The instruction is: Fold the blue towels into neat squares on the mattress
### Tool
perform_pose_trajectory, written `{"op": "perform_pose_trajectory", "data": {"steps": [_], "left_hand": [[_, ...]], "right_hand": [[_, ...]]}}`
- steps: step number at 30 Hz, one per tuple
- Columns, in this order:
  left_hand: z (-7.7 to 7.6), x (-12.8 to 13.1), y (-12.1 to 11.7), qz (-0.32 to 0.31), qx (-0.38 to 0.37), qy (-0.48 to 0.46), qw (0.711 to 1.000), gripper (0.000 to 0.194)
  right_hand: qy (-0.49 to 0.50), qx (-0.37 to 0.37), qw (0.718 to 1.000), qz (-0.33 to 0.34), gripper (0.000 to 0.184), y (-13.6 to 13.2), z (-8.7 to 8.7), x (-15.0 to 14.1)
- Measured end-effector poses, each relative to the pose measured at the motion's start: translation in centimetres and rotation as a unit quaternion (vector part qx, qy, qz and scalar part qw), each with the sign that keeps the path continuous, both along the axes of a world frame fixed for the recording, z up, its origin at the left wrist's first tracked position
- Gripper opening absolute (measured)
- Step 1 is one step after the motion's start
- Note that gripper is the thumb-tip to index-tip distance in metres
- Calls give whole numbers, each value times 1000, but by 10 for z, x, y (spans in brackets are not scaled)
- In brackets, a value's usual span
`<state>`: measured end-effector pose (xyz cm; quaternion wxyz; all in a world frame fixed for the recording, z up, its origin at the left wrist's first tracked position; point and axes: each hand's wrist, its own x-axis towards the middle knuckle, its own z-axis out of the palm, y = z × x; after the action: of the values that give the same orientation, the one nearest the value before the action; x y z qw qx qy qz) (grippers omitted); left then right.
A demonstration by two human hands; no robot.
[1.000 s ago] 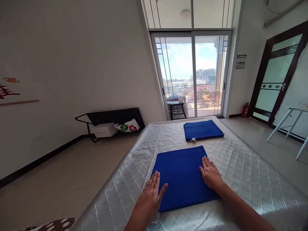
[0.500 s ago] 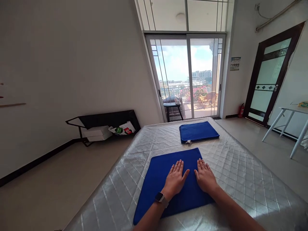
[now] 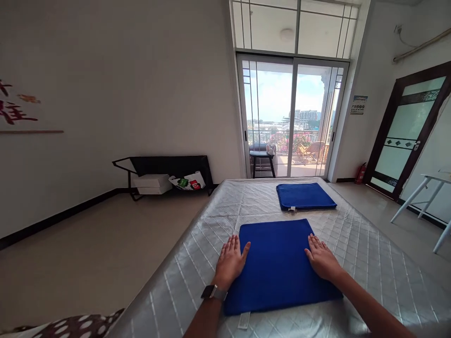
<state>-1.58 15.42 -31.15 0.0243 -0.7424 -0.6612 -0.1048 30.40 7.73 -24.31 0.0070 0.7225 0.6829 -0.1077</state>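
A folded blue towel [image 3: 278, 263] lies flat on the silver quilted mattress [image 3: 355, 263] in front of me. My left hand [image 3: 230, 260] rests flat on the towel's left edge, fingers stretched out, a watch on the wrist. My right hand [image 3: 321, 258] lies flat on the towel's right edge, fingers also stretched out. Neither hand holds anything. A second folded blue towel [image 3: 305, 196] lies farther away on the mattress, near its far end.
A black rack [image 3: 165, 166] with white boxes and a bag stands against the left wall. Sliding glass doors [image 3: 291, 119] lead to a balcony with a stool. A white table's legs [image 3: 428, 192] stand at the right. Spotted fabric [image 3: 70, 326] shows at bottom left.
Both hands were together at the middle of the near towel; they have slid apart to its left and right edges. The towel now lies squarer.
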Motion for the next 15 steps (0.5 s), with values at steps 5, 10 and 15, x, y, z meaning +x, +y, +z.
{"op": "perform_pose_trajectory", "data": {"steps": [5,10,15], "left_hand": [[7,3,-6,-42,7,0,999,77],[10,5,-8,-42,-15,-7,999,78],[5,1,-6,-32,-27,-6,999,78]], "right_hand": [[13,-24,1000,9,67,30,18,1],[4,28,1000,7,65,67,16,-5],[9,56,998,-4,64,79,-9,0]]}}
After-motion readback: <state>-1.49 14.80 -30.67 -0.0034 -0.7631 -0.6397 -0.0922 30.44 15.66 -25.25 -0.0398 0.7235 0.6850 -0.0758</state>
